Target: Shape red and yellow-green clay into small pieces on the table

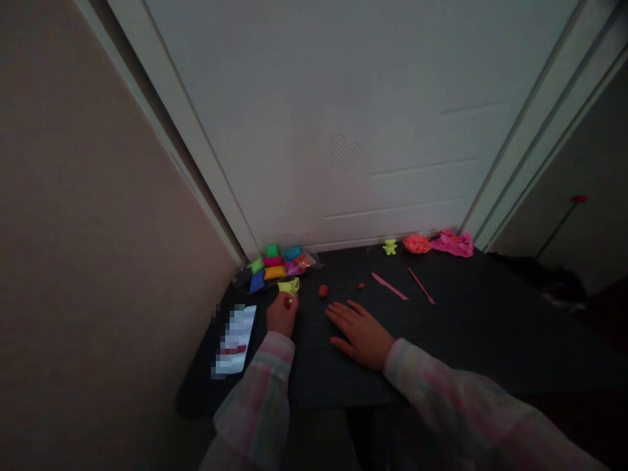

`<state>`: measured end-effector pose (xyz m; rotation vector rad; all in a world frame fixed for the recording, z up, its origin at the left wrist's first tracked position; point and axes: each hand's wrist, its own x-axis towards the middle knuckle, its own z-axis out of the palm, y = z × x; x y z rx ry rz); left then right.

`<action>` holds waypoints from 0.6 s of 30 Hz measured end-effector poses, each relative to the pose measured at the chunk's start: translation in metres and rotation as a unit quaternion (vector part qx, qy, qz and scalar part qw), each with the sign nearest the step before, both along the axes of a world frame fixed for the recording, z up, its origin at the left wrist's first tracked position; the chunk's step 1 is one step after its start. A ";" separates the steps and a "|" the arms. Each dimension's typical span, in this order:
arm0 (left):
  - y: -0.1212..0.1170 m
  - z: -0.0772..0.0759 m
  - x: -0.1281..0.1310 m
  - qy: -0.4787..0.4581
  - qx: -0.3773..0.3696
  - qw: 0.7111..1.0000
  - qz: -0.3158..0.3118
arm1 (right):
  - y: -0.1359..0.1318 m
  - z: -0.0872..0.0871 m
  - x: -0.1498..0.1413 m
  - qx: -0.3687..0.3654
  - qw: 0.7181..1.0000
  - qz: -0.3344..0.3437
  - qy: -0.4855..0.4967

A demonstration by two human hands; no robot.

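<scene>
My left hand [282, 315] is closed, its fingertips pinching a small bit of yellow modelling clay at the near edge of a crumpled yellow clay packet [290, 286]. My right hand [363, 335] lies flat on the dark table [318, 386], fingers stretched out and holding nothing. Beyond the hands sit a reddish-brown clay ball [322, 291] and a much smaller reddish lump [361, 286]. To the right lie a pink plastic clay knife [390, 286] and a thin pink modelling stick [420, 286].
A clear bag of several coloured clay packets [275, 271] lies at the back left. Left of my left hand is a lit phone [236, 340]. Along the back right are a yellow bear shape [390, 246], an orange lump [417, 244] and a pink crumpled piece [454, 243]. A white door [294, 98] stands behind.
</scene>
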<state>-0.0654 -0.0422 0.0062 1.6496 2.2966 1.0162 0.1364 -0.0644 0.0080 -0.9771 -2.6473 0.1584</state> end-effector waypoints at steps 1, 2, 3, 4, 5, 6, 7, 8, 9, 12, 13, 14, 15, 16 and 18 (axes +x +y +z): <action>0.000 0.000 0.000 0.001 0.000 1.000 -0.003 | 0.002 0.001 -0.004 0.002 1.000 -0.007 0.004; 0.000 0.001 0.000 0.003 0.001 1.000 -0.007 | 0.005 0.001 -0.006 0.004 1.000 -0.024 0.008; -0.001 0.001 0.000 0.006 0.001 1.000 -0.009 | 0.009 0.001 -0.006 0.005 0.999 -0.045 0.010; -0.001 0.002 0.000 0.008 0.002 1.000 -0.011 | 0.013 0.001 -0.004 0.004 0.998 -0.067 0.009; -0.001 0.003 0.000 0.010 0.004 1.000 -0.013 | 0.016 0.000 0.000 0.002 0.996 -0.085 0.005; -0.001 0.003 0.000 0.012 0.005 1.000 -0.015 | 0.018 0.000 0.006 0.000 0.995 -0.096 -0.002; -0.001 0.004 0.000 0.013 0.006 1.000 -0.018 | 0.018 -0.001 0.012 -0.002 0.995 -0.101 -0.009; -0.001 0.004 0.000 0.013 0.007 1.000 -0.021 | 0.016 -0.001 0.017 -0.004 0.995 -0.098 -0.017; -0.001 0.004 0.000 0.013 0.008 1.000 -0.023 | 0.012 -0.002 0.021 -0.003 0.996 -0.088 -0.023; -0.001 0.004 0.000 0.010 0.008 0.999 -0.029 | -0.003 -0.001 0.019 0.005 0.998 -0.045 -0.036; -0.001 0.003 0.000 0.010 0.007 0.999 -0.030 | -0.006 0.000 0.014 0.009 0.999 -0.030 -0.037; -0.001 0.003 0.000 0.011 0.006 0.999 -0.031 | -0.008 0.001 0.007 0.013 0.999 -0.020 -0.037; -0.001 0.003 0.000 0.013 0.005 0.999 -0.032 | -0.008 0.001 0.001 0.017 0.999 -0.018 -0.035; -0.001 0.002 -0.001 0.016 0.004 0.999 -0.033 | -0.005 0.002 -0.005 0.022 0.999 -0.024 -0.032; -0.002 0.002 -0.002 0.023 0.003 0.999 -0.035 | 0.003 0.003 -0.009 0.030 0.997 -0.058 -0.030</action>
